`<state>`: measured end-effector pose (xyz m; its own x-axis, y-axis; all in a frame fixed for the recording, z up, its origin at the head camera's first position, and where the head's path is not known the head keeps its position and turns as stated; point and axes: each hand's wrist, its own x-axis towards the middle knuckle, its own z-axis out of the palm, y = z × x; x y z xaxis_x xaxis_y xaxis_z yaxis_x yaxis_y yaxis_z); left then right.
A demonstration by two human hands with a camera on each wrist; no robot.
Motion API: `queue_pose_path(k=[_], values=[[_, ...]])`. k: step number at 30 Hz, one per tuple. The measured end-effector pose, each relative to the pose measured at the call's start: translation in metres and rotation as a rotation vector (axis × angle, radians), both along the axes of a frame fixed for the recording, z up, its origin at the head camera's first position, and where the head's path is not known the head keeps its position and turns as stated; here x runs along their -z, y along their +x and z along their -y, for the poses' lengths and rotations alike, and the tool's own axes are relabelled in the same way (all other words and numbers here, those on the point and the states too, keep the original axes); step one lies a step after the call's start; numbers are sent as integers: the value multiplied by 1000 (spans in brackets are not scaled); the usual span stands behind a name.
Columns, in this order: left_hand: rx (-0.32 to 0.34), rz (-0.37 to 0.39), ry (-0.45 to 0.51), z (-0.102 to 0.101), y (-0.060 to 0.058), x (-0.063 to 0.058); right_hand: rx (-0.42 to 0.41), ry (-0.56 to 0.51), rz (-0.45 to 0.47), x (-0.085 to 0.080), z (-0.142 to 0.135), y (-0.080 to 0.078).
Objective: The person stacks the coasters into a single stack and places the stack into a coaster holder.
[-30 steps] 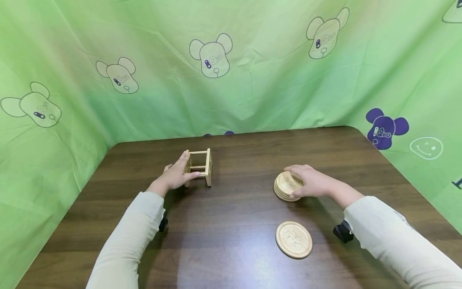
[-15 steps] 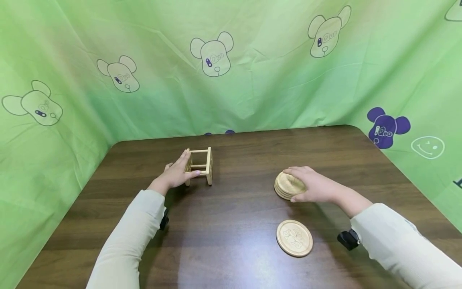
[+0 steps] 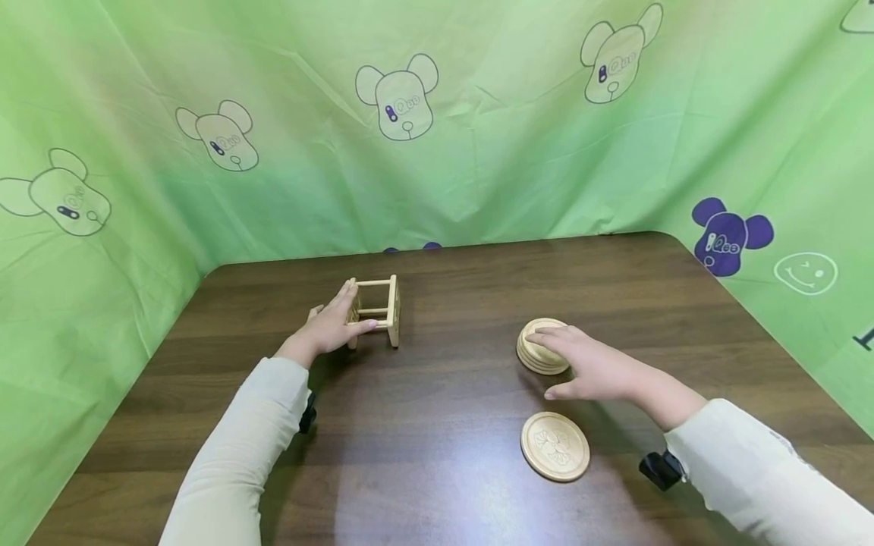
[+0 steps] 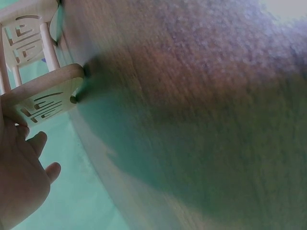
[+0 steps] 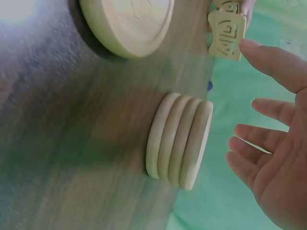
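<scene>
My left hand (image 3: 329, 324) grips the near-left side of a small light-wood coaster holder (image 3: 394, 311), thumb along its front bar. Cut-out patterns show on the holder's side panels (image 4: 45, 101) in the left wrist view. On the right, a stack of several round wooden coasters (image 3: 531, 353) stands on the table, partly covered by my right hand (image 3: 592, 368) in the head view. The right wrist view shows that hand's fingers (image 5: 259, 136) spread and apart from the stack (image 5: 178, 141). Nearer me lies a single coaster (image 3: 554, 447), a leaf-like design on its face.
The dark wooden table (image 3: 410, 425) reaches back to a green curtain (image 3: 478, 174) printed with bear heads. Black wrist cameras (image 3: 661, 470) are strapped below both sleeves.
My right hand has drawn back off the stack toward me, its thumb moving away from the coasters' edge. The left hand keeps its place on the holder.
</scene>
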<state>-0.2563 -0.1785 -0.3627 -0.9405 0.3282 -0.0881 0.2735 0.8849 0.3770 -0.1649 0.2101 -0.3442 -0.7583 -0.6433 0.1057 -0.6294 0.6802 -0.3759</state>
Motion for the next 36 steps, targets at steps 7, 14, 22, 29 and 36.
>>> queue_pose_path(k=[7, 14, 22, 29, 36], values=[[2, -9, -5, 0, -1, 1, -22, 1, -4, 1, 3, 11], [5, -7, 0, 0, 0, 1, -55, 1, -34, 5, 7, 20], [7, -11, -4, 0, 0, 0, -73, 11, -29, 11, 8, 27], [3, -12, -4, -1, 0, -1, -105, 12, -8, 13, 11, 34], [2, -12, -2, 0, 1, 0, -93, 45, 87, 20, 12, 42]])
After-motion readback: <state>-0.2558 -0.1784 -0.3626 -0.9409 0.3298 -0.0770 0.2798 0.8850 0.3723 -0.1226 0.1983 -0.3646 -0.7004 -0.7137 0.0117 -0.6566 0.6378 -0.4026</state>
